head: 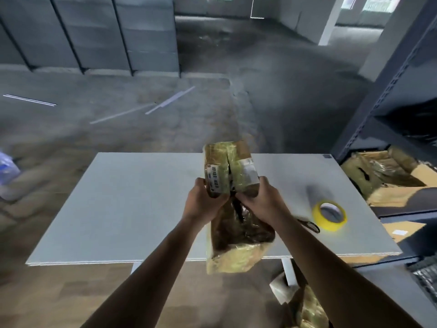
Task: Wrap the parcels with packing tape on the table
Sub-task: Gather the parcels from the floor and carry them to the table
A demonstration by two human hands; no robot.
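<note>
Left hand (pixel 203 204) and right hand (pixel 262 200) clamp a taped parcel (pixel 227 166) at its middle, above the table (pixel 132 197), most fingers hidden behind it. A yellow tape roll (pixel 329 216) lies at the table's right, beside a dark object (pixel 310 225) too blurred to identify.

No words or numbers can be read. The parcel (pixel 238 149) carries a barcode label (pixel 213 178) on its left side: white, with black bars, its small print too blurred to make out. A white label (pixel 248 172) sits on the parcel's right side, print equally blurred. At the right, a small white sticker (pixel 399 232) on cardboard (pixel 409 227) shows nothing legible.
</note>
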